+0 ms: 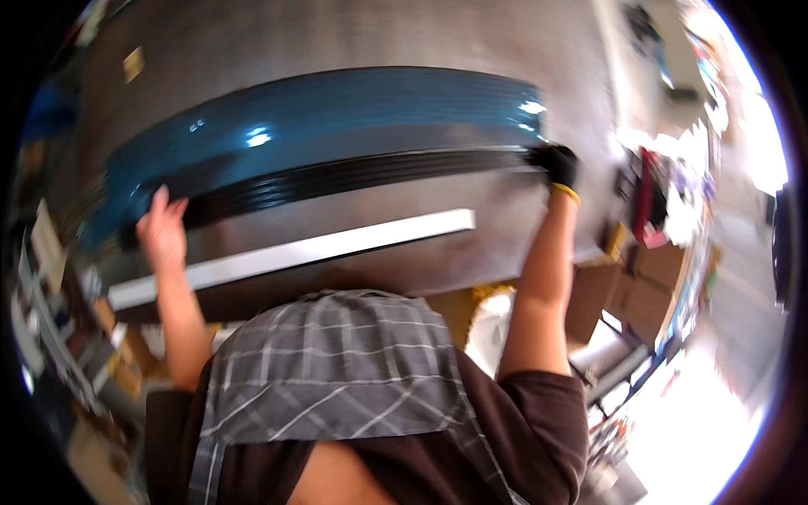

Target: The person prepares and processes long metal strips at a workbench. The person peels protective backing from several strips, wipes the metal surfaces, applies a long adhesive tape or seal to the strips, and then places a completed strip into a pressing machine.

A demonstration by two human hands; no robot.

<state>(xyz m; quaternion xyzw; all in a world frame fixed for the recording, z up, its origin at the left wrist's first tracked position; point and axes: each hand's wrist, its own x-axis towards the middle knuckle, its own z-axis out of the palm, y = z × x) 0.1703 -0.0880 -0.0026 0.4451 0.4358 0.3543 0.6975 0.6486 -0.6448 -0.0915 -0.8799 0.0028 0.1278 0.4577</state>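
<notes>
A long bundle of strips under shiny blue film (337, 109) lies across the table, curved by the lens. Along its near side runs a long black ribbed strip (337, 179). My right hand (559, 166), in a black glove with a yellow cuff, is closed at the right end of this strip; blur and the dark glove hide its separate fingers. My left hand (162, 233) is bare and raised near the left end, fingers apart, with nothing visible in it. Nearer to me lies a long white bar (328, 246), apart from the black strip.
The brown tabletop (471, 42) stretches beyond the strips, with a small yellowish piece (134, 65) at its far left. Cardboard boxes (648, 286) stand to the right below the table edge. A blurred red item (648, 194) and other clutter are on the right.
</notes>
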